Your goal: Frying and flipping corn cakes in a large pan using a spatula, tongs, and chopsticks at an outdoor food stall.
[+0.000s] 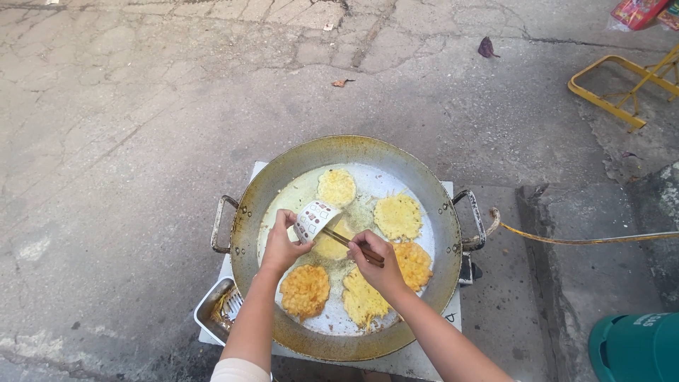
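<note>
Golden, round fried fritters lie in shallow oil inside the wide, two-handled metal frying pan, which rests on a pale square surface set on cracked grey concrete ground. My left hand is clenched around a small white paper cup with a square pattern, tilted with its mouth toward the pan's middle. My right hand grasps a pair of brown wooden chopsticks, their tips reaching just under the cup, over a pale yellow fritter at the pan's centre. Other fritters sit toward the far side, the near left, the near middle and the right. A small metal tray juts out at the near left corner of the surface. A yellow hose runs off past the right edge; a green plastic bin stands to the near right.
</note>
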